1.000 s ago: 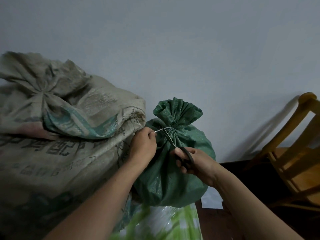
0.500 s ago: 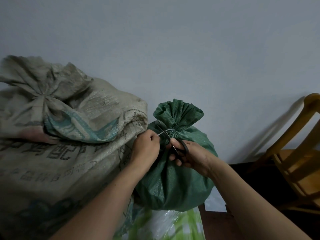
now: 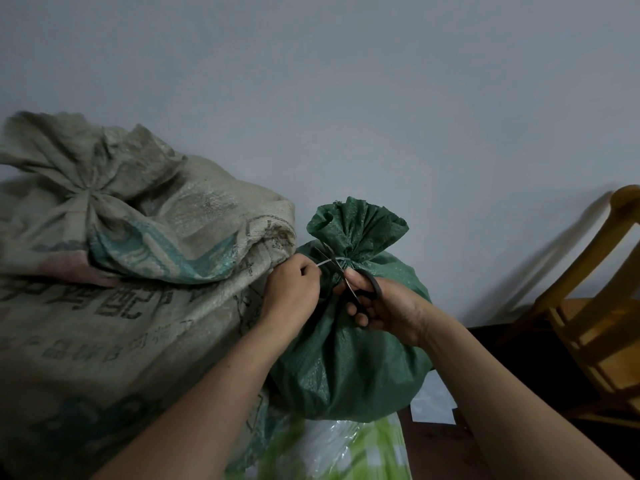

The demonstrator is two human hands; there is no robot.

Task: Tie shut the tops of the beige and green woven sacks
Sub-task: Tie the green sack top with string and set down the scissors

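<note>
A plain grey wall fills the background, and against it the green sack is set, its neck gathered and bound by a pale tie. Left of the green sack the big beige sack is slumped, its top already bunched. The tie's loose end is pinched tight in the left hand; scissors are gripped by the right hand, blades parted around that tie. Right of the green sack a wooden chair is seen.
</note>
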